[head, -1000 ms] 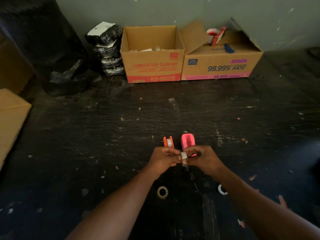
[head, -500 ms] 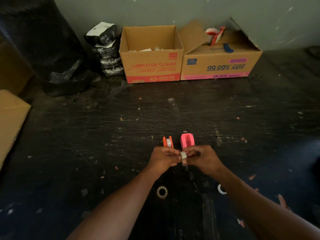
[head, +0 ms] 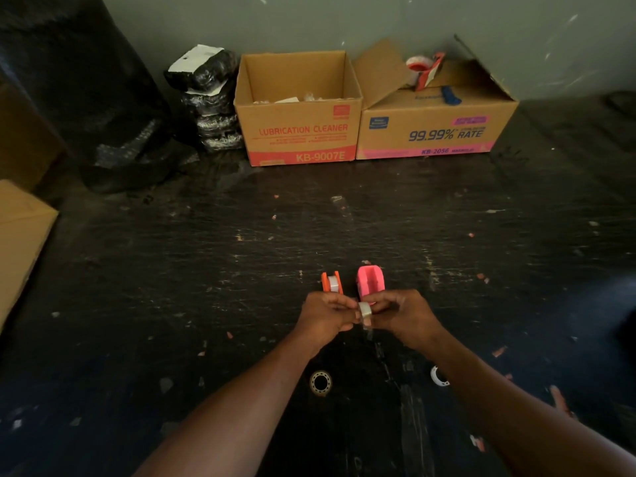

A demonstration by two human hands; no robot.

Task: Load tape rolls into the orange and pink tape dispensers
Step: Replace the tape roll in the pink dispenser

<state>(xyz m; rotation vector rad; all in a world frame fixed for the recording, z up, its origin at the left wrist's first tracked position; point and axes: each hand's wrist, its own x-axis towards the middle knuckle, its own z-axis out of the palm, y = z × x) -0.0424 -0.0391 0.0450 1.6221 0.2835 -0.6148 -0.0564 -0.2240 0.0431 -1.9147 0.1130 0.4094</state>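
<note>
An orange tape dispenser (head: 332, 282) stands on the dark table with a clear tape roll inside it. To its right stands a pink tape dispenser (head: 370, 279), its slot showing no roll. Just in front of them my left hand (head: 325, 313) and my right hand (head: 401, 315) meet around a small clear tape roll (head: 364, 310), held between the fingertips of both. A loose strip of clear tape hangs down from the roll. Closer to me, a tape roll (head: 320, 382) lies flat on the table, and a white ring (head: 438, 376) shows beside my right forearm.
Two cardboard boxes stand at the back against the wall: an open one (head: 297, 132) and one with raised flaps (head: 433, 129). Black wrapped bundles (head: 210, 98) are stacked left of them. Another cardboard box (head: 20, 235) is at the left edge.
Both hands stay pinched on the small roll in front of the dispensers; a loose strip of tape now hangs below it.
</note>
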